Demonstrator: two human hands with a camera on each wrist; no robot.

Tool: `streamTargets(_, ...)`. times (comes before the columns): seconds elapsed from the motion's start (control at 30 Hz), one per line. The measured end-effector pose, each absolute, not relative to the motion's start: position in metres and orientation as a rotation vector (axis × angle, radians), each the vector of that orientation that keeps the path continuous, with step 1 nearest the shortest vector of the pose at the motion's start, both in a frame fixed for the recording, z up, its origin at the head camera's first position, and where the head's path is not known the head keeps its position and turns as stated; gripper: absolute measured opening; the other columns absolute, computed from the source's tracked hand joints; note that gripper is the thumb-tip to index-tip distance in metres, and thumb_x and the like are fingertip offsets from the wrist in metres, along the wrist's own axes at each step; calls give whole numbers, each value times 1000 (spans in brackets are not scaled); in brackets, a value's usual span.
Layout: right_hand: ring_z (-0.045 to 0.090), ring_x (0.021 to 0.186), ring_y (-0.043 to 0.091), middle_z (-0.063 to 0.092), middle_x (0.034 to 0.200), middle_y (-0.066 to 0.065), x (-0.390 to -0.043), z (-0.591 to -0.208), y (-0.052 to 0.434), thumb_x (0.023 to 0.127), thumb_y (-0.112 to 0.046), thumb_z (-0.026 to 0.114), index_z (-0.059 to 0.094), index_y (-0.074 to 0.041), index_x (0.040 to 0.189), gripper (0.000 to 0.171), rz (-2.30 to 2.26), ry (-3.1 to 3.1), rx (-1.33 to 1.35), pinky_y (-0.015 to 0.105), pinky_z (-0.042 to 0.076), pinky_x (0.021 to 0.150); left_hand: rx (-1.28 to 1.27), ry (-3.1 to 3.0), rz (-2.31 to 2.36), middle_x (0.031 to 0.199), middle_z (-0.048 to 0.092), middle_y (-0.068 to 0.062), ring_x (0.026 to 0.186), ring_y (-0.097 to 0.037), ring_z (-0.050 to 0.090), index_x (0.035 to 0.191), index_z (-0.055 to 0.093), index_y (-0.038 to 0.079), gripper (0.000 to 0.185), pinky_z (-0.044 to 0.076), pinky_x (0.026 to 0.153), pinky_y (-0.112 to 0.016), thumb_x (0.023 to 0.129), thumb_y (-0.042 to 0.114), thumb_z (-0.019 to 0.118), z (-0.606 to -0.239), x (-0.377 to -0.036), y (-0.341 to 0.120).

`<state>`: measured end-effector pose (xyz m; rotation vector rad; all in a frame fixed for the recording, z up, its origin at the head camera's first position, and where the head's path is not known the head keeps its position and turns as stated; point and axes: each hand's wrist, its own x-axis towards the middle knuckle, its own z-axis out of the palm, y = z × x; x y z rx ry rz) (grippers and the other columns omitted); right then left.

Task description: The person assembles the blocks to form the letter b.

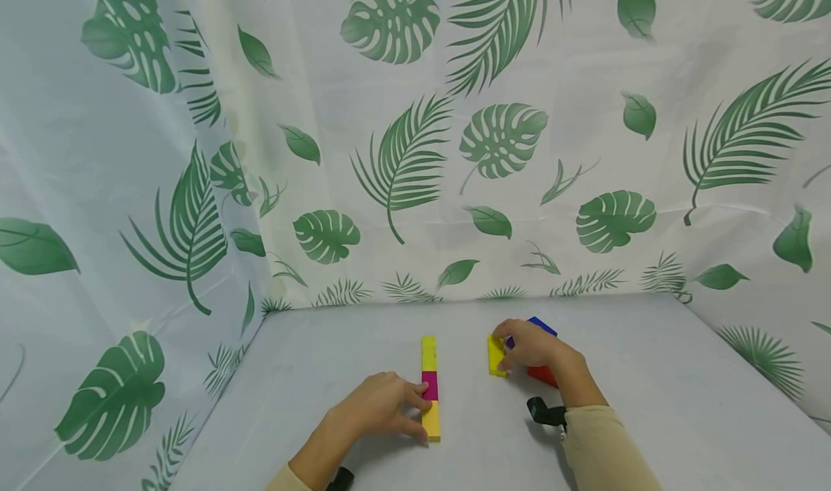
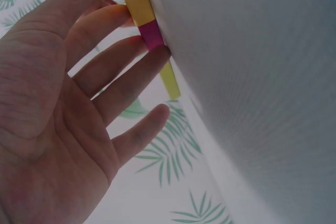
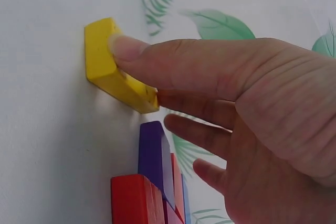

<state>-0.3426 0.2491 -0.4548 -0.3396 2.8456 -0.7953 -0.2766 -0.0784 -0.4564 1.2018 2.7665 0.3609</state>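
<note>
Three blocks, light yellow (image 1: 428, 352), magenta (image 1: 431, 386) and orange-yellow (image 1: 431, 422), form a straight row end to end on the table. My left hand (image 1: 383, 406) is at the row's left side; its fingers reach the magenta and orange-yellow blocks without curling round them. To the right, my right hand (image 1: 534, 347) pinches a bright yellow block (image 3: 100, 51), thumb at one end and index finger near the other. Close by this hand lie a red block (image 3: 128, 198), a purple block (image 3: 151, 153) and a blue block (image 1: 542, 326), partly hidden by the hand in the head view.
The pale grey table (image 1: 480, 455) meets a leaf-patterned curtain (image 1: 558, 44) at the back and sides. A black wrist camera (image 1: 545, 412) sticks out from the right wrist. Pink pieces (image 3: 177, 182) show among the blocks at the right.
</note>
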Motion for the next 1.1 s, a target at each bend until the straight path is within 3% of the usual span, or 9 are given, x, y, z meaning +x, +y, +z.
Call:
streamTargets(0.33, 47, 125, 29, 54, 136, 4, -349, -459, 245, 74, -30, 82, 65, -14, 125, 55, -745, 2838, -365, 54, 39, 102, 1168, 2766, 346, 127, 60, 12, 118, -11, 56, 115, 69, 36, 56, 46, 95, -36, 67, 63, 76, -456, -278, -77)
streamTargets(1.1, 37, 135, 34, 48, 144, 6, -343, -461, 227, 83, -24, 75, 59, -7, 131, 54, -809, 2825, -435, 55, 31, 108, 1177, 2754, 343, 128, 60, 13, 119, -9, 56, 114, 70, 37, 54, 47, 95, -37, 67, 63, 75, -455, -278, -77)
